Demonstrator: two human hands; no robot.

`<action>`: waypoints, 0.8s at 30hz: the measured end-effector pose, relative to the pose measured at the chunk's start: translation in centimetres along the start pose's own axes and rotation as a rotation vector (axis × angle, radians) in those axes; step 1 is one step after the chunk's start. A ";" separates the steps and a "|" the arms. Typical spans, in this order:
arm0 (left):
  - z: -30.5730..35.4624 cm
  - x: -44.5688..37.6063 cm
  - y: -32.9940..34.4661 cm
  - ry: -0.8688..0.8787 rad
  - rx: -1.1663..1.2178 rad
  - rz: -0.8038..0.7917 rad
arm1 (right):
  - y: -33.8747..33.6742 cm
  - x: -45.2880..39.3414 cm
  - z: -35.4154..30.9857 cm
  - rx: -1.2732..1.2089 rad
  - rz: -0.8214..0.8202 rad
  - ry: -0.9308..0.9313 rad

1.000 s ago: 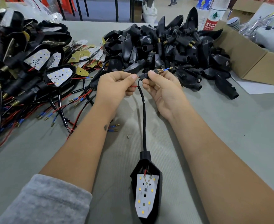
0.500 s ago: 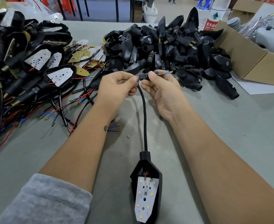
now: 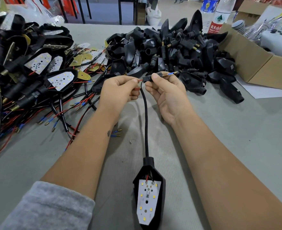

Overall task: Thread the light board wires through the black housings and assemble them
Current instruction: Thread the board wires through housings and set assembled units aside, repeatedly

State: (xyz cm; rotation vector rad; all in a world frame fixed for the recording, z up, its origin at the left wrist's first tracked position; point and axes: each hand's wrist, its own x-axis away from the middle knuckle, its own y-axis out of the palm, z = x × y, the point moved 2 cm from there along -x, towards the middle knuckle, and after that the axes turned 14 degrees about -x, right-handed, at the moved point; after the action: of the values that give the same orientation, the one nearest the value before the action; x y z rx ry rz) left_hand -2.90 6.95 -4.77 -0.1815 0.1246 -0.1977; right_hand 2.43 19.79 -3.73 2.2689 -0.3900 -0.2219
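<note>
Now both hands pinching red wire, black housing

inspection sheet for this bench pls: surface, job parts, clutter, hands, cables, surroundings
Surface: grey table, small debris near the middle.
Job's things: black housing with light board seated in it, lying near the table's front edge; small black connector piece with a threaded brass end.
Clutter: pile of empty housings at the back; heap of wired units on the left.
Hands: left hand pinches the red wire; right hand grips the connector piece.
Cables: black sleeved cable runs from the housing up to the hands; blue-tipped wire sticks out past the brass end.
Surroundings: cardboard box on the right, water bottle behind the pile.
</note>
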 end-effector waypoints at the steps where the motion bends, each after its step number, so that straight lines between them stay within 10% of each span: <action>1: -0.1 -0.1 -0.1 -0.017 0.005 0.016 | 0.0 0.0 -0.1 -0.001 0.004 -0.003; 24: 0.5 0.5 0.1 -0.016 0.016 -0.072 | -0.2 -0.3 0.2 0.078 0.001 -0.023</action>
State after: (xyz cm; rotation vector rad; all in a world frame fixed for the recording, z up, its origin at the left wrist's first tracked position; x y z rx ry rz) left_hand -2.34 7.01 -4.39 -0.1719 0.1006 -0.2692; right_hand 2.19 19.91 -4.01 2.3441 -0.4191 -0.2364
